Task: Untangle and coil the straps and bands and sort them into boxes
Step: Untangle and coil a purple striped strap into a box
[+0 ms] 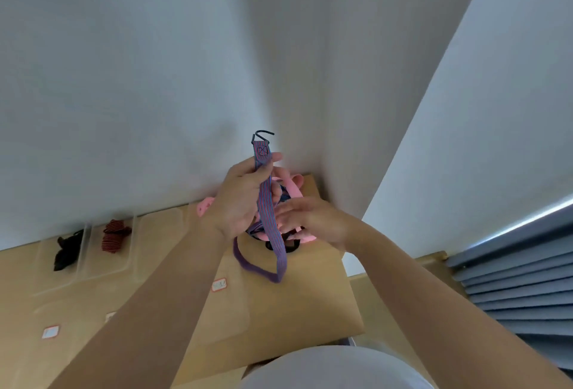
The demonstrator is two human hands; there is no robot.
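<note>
At the left, along the wall, clear boxes (88, 246) stand in a row on the desk (310, 311); three can be counted. One holds a coiled black strap (66, 250) and the next holds a coiled red-and-black strap (115, 235).

In the middle, the left hand (238, 199) is raised. It grips one blue-and-red striped strap (267, 202) just under its single dark hook (263, 135), and the strap hangs in a loop down to the desk. Behind it lies a tangle of pink bands (293, 191), too knotted to count.

The right hand (310, 221), fingers straight, touches the strap lower down, at the tangle.

To do this step well, it is probably best to keep the hook end high and taut. The lower hand can then slide downward, easing the strap clear of the pink bands before coiling.
</note>
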